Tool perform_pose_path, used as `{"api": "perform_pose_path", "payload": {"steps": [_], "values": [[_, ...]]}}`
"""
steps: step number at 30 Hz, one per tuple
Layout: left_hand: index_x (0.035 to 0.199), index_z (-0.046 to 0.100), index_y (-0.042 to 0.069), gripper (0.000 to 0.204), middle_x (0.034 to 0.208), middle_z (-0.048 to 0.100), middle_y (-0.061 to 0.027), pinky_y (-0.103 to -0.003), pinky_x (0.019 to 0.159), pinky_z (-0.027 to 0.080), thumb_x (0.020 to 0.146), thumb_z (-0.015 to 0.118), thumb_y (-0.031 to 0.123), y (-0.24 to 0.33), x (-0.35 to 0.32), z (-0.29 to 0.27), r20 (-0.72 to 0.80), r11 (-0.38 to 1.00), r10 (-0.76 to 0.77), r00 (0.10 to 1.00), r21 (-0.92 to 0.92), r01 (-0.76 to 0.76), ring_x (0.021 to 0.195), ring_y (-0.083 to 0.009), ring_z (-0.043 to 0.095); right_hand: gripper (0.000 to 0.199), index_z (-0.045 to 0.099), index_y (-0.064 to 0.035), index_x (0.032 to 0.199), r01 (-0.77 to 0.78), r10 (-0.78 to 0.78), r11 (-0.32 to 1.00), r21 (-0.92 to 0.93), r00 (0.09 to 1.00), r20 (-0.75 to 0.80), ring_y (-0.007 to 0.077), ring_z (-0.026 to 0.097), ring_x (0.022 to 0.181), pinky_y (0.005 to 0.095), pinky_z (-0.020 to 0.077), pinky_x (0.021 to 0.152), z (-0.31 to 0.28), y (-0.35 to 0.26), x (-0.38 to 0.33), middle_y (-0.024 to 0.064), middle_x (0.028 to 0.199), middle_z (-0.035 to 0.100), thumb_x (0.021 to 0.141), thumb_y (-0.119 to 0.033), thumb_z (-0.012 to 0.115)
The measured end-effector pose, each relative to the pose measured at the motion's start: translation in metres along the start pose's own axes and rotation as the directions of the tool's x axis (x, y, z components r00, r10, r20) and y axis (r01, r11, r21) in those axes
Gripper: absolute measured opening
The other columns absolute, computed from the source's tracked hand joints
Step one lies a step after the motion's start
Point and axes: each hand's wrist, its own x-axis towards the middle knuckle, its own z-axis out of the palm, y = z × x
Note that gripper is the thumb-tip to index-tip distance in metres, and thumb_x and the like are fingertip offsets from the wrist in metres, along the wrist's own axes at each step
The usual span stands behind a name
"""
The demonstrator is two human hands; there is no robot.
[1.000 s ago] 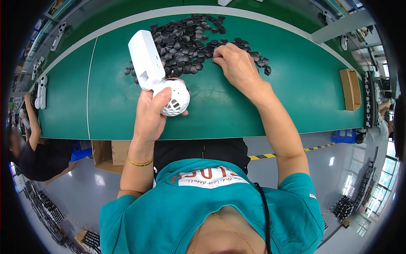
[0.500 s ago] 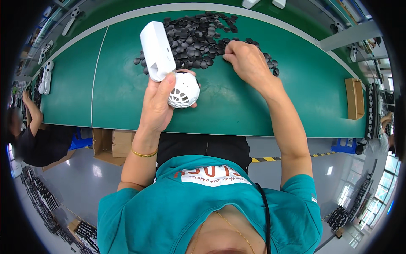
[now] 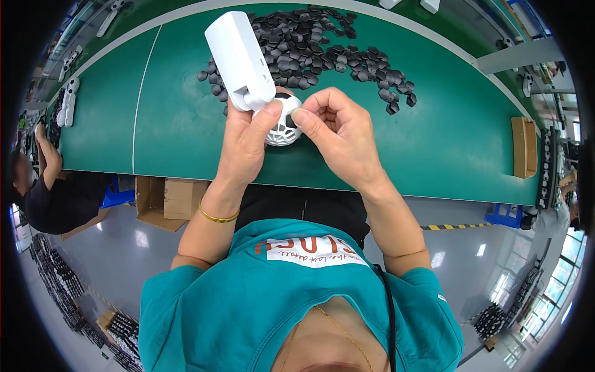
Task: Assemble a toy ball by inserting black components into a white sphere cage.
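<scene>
My left hand (image 3: 246, 144) is closed around a white device made of a long box-shaped body (image 3: 237, 54) and a round ball end (image 3: 282, 137). The body tilts up and away to the left, while the ball, with its slotted grille, sits by my left thumb. At the ball's right side, the thumb and fingers of my right hand (image 3: 342, 135) are pinched on a small black pentagonal piece (image 3: 290, 120), touching the ball's surface. My right fingers partly cover the piece. Another dark patch shows at the top of the ball.
A loose heap of black pentagonal pieces (image 3: 291, 53) spreads over the far part of the green table (image 3: 180, 118). An open cardboard box (image 3: 524, 147) lies at the right end. White devices (image 3: 68, 108) stand at the left, where another person (image 3: 46, 192) sits.
My right hand has moved from the heap back to the ball, with a black piece in its fingers. The device in my left hand has turned and shifted slightly right.
</scene>
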Motion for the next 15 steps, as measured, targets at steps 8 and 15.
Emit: {"api": "perform_pose_path", "payload": {"steps": [8, 15], "values": [[0.12, 0.044, 0.002, 0.035, 0.105, 0.058, -0.0075, -0.026, 0.078, 0.048, 0.09, 0.059, 0.013, -0.002, -0.003, -0.001, 0.003, 0.998, -0.021, 1.0, 0.053, 0.021, 0.092, -0.0111, 0.057, 0.014, 0.056, -0.0023, 0.089, -0.06, 0.069, 0.993, -0.098, 0.993, 0.1, 0.0027, 0.052, 0.068, 0.0173, 0.043, 0.06, -0.009, -0.001, 0.003, -0.0012, 0.079, 0.058, 0.086, -0.008, 0.068], [0.121, 0.043, 0.001, 0.039, 0.103, 0.058, -0.0078, -0.026, 0.077, 0.048, 0.09, 0.061, 0.016, -0.004, -0.012, 0.006, -0.025, 0.978, 0.006, 1.0, 0.211, -0.001, 0.09, -0.0118, 0.057, 0.018, 0.052, -0.003, 0.092, -0.147, 0.147, 0.989, -0.012, 0.978, 0.146, 0.0038, 0.052, 0.068, 0.018, 0.0438, 0.06, -0.011, 0.007, -0.001, 0.0005, 0.081, 0.059, 0.085, -0.007, 0.068]]}}
